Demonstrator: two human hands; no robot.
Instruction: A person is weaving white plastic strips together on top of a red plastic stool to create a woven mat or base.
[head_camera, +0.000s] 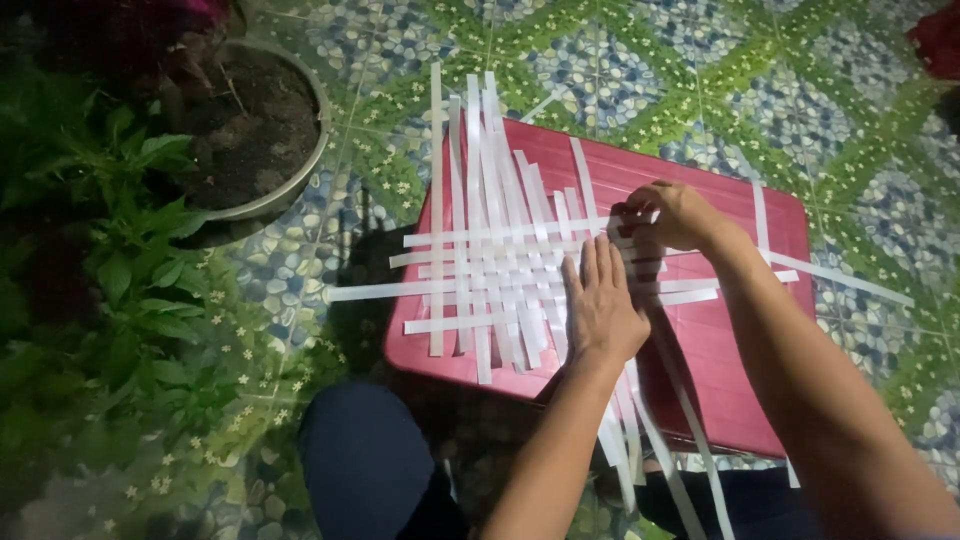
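A mat of interlaced white strips (480, 270) lies on a red plastic lid (720, 340). My left hand (600, 305) rests flat on the strips at the weave's right side, fingers together and pointing away. My right hand (672, 213) is just beyond it, fingers pinched on a horizontal white strip (640, 216) at the weave's upper right edge. Several long strips stick out past the lid's far edge, and others hang off the near edge by my knees.
A round pot of soil (255, 130) stands at the upper left, with leafy green plants (130, 290) along the left side. The floor is patterned tile (700, 70). My dark-clad knee (365, 455) is below the lid.
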